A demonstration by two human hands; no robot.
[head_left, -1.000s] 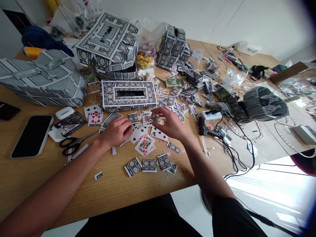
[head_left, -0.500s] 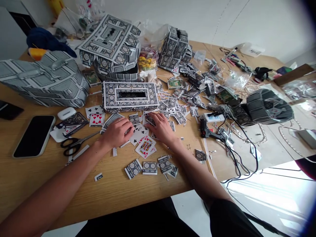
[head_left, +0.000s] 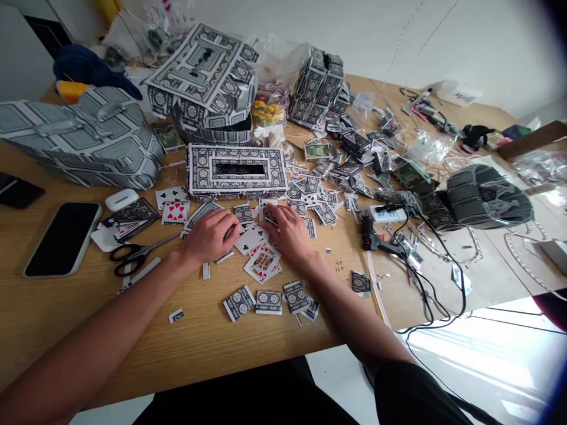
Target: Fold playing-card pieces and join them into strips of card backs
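My left hand (head_left: 211,237) rests low over the loose cards, its fingers curled inward; whatever lies beneath them is hidden. Close beside it, my right hand (head_left: 290,234) presses its fingers on a patterned playing card (head_left: 268,205), mostly covered by the fingers. Between the hands lie club cards (head_left: 250,237) and, nearer me, a king of hearts (head_left: 262,263). Small folded card pieces (head_left: 268,302) sit in a row toward the table's front edge. Just behind the hands stands a rectangular box of folded cards (head_left: 237,190) with a slot on top.
Scissors (head_left: 137,255), a phone (head_left: 64,239) and an earbud case (head_left: 121,200) lie at left. Larger card-built containers (head_left: 119,141) stand behind. At right are a glue gun (head_left: 376,239), a power strip (head_left: 386,213), black cables and a heap of folded cards (head_left: 349,144).
The view has shifted slightly. Both hands stay nearly in place over the cards, with only small finger movement.
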